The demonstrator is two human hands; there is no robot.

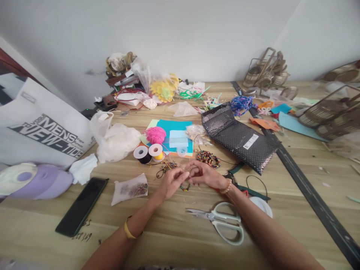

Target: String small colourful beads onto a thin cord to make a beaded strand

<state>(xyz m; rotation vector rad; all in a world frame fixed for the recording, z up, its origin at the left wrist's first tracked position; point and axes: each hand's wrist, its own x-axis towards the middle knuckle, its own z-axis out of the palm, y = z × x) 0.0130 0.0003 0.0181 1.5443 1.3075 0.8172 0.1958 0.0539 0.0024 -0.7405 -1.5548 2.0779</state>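
My left hand [173, 180] and my right hand [203, 174] meet above the middle of the table, thumbs and fingertips pinched close together. A small beaded bracelet [185, 187] of dark and coloured beads shows just below the fingertips. Its thin cord seems to run up into both pinches, though the fingers hide most of it. Behind the right hand lies a pile of multicoloured bead strings [208, 159]. Beyond the left hand are more beads on black cord [168, 167]. White-handled scissors [225, 221] lie nearer me, blades pointing left.
Cord spools [142, 153], pink yarn [156, 135] and blue sheets [177, 127] lie beyond the hands. At left are a bead pouch [131, 188], a phone [82, 206] and a large paper bag [42, 123]. A black bubble mailer [239, 138] lies at right, near a white lid [261, 207].
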